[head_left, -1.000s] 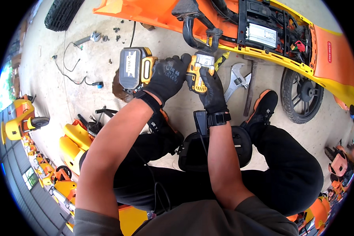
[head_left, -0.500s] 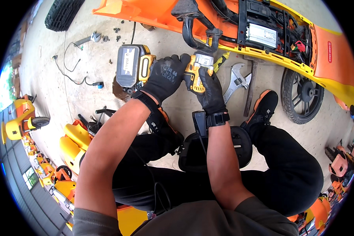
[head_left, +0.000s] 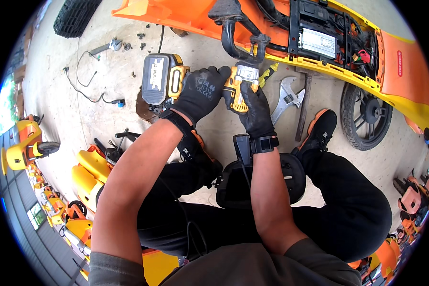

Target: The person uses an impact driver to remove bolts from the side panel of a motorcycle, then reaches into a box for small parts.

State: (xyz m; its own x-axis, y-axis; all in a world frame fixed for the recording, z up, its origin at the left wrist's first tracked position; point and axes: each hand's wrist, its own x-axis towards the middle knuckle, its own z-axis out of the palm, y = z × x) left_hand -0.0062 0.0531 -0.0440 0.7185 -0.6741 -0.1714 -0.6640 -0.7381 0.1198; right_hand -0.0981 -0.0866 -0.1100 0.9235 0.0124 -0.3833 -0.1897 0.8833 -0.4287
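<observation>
Compared with one second ago, the yellow and black power tool (head_left: 234, 93) is shifted slightly to the left and a little farther from the person's body (head_left: 233, 262), and both hands go together with it. The black-gloved left hand (head_left: 201, 94) wraps the middle part of the tool, so its grip is closed, with the large battery pack (head_left: 156, 79) standing out on its left side. The right hand (head_left: 257, 110), also gloved, has a closed grip on the head (head_left: 248, 73) of the same tool, with the thumb lying along its upper face. The tool is held above the concrete floor (head_left: 124, 86), in front of the person and near the black bent tube (head_left: 229, 42) of the orange and yellow vehicle (head_left: 314, 64). On the floor, just to the right of the right hand, there is an adjustable wrench (head_left: 286, 99), and close beside it lies a dark bar (head_left: 304, 107). On the left side lie a thin cable (head_left: 84, 95) with a blue connector (head_left: 119, 102) and a second wrench (head_left: 113, 45)
</observation>
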